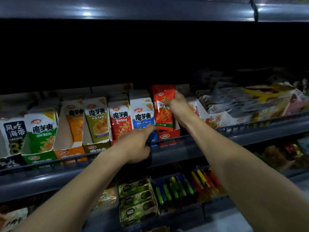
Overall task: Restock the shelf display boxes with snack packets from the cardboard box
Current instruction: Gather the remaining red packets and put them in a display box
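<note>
Right hand grips the red snack packets, upright in the red display box on the middle shelf. Left hand reaches in, forefinger out, touching the blue display box just beside it, holding nothing.

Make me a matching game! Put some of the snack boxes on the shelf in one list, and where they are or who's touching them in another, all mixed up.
Things:
1. red packet
2. blue display box
3. orange display box
4. green display box

Places:
A. left of the orange box
B. left hand reaches to its front
C. right hand grips it
D. between the green box and an olive one

Pairs: 1-C, 2-B, 3-D, 4-A
</note>
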`<control>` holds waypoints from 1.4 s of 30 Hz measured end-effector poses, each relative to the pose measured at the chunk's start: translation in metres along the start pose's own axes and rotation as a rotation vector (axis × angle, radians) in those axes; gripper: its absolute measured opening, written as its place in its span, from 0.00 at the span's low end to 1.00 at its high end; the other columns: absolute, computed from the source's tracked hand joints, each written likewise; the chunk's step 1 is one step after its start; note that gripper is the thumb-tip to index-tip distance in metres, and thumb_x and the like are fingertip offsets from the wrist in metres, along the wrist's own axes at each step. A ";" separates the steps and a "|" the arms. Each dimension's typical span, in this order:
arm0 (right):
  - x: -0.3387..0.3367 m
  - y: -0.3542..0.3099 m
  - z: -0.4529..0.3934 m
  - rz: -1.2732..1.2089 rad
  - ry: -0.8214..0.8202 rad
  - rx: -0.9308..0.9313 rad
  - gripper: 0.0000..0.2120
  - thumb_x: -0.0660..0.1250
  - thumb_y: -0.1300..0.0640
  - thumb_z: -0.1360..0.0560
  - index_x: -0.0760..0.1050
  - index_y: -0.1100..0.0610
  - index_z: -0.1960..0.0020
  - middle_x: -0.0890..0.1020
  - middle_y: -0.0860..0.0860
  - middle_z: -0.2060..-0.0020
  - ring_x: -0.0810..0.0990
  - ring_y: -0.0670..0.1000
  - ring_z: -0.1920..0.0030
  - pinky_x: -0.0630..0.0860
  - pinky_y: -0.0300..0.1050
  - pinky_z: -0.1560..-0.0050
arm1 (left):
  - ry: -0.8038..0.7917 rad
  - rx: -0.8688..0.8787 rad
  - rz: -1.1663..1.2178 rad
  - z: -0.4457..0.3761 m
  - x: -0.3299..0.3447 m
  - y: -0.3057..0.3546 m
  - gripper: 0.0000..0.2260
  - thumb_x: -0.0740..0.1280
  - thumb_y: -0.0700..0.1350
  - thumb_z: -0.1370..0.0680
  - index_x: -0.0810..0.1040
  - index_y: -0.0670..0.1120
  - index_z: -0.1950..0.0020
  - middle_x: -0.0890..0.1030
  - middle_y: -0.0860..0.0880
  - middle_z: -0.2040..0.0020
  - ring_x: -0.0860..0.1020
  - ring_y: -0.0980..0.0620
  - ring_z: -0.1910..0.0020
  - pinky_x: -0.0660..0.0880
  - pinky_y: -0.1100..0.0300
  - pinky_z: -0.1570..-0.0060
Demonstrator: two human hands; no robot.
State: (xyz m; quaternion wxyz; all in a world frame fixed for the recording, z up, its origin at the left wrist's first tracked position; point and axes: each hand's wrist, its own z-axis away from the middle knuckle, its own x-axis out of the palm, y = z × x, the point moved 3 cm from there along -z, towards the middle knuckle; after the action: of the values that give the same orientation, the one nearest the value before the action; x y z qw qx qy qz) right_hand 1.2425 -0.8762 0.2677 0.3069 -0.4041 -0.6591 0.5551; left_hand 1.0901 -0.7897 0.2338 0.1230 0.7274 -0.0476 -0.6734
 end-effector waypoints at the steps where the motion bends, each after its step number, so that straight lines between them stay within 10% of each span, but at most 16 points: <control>1: -0.005 0.001 -0.004 -0.031 0.018 -0.001 0.10 0.62 0.68 0.23 0.72 0.54 0.49 0.81 0.51 0.58 0.81 0.49 0.58 0.78 0.46 0.57 | 0.004 0.004 0.015 -0.001 0.001 -0.001 0.28 0.65 0.43 0.25 0.58 0.59 0.29 0.72 0.50 0.56 0.74 0.49 0.58 0.72 0.57 0.59; 5: -0.017 0.001 -0.009 0.125 -0.052 -0.007 0.12 0.66 0.67 0.24 0.71 0.53 0.46 0.81 0.47 0.55 0.80 0.46 0.54 0.79 0.50 0.46 | 0.044 0.026 0.000 -0.002 0.004 -0.001 0.28 0.64 0.42 0.25 0.58 0.58 0.29 0.70 0.51 0.60 0.72 0.50 0.61 0.68 0.57 0.64; 15: -0.007 0.003 0.000 1.404 -0.090 -0.332 0.45 0.81 0.52 0.37 0.58 0.57 0.29 0.72 0.58 0.37 0.72 0.59 0.36 0.72 0.53 0.37 | 0.024 -0.019 -0.018 -0.004 0.004 -0.002 0.28 0.64 0.44 0.24 0.56 0.59 0.28 0.70 0.52 0.62 0.73 0.51 0.63 0.69 0.58 0.67; 24: 0.004 0.013 0.002 1.461 0.095 -0.485 0.39 0.76 0.56 0.31 0.57 0.58 0.28 0.72 0.59 0.40 0.73 0.60 0.41 0.72 0.53 0.42 | 0.037 -0.003 -0.032 -0.001 0.004 0.000 0.26 0.64 0.44 0.24 0.58 0.57 0.29 0.67 0.54 0.64 0.70 0.50 0.64 0.64 0.58 0.69; 30: 0.004 0.008 0.017 1.509 0.219 -0.552 0.39 0.74 0.65 0.34 0.60 0.62 0.27 0.74 0.61 0.44 0.77 0.61 0.48 0.76 0.53 0.49 | 0.166 -0.002 -0.121 0.006 0.010 0.002 0.28 0.63 0.46 0.23 0.57 0.57 0.27 0.76 0.44 0.41 0.75 0.44 0.45 0.74 0.53 0.49; 36: -0.004 -0.016 0.048 1.234 0.062 -0.458 0.17 0.70 0.64 0.28 0.73 0.60 0.40 0.76 0.58 0.46 0.77 0.58 0.47 0.76 0.52 0.48 | 0.410 0.038 -0.183 0.026 -0.001 0.009 0.24 0.62 0.48 0.23 0.66 0.52 0.27 0.76 0.48 0.39 0.71 0.47 0.38 0.71 0.52 0.41; 42: 0.010 0.012 0.124 0.849 -0.206 -0.282 0.05 0.68 0.63 0.27 0.80 0.55 0.54 0.81 0.47 0.62 0.80 0.46 0.60 0.79 0.43 0.56 | 0.520 0.053 0.037 0.106 0.008 -0.004 0.14 0.63 0.51 0.25 0.79 0.51 0.42 0.82 0.51 0.50 0.80 0.48 0.50 0.77 0.54 0.54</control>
State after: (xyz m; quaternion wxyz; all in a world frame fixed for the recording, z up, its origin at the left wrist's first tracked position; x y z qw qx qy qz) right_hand 1.1342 -0.9263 0.2311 -0.0727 -0.6187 -0.5315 0.5740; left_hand 0.9854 -0.7998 0.2181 0.1244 0.8780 -0.0451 -0.4601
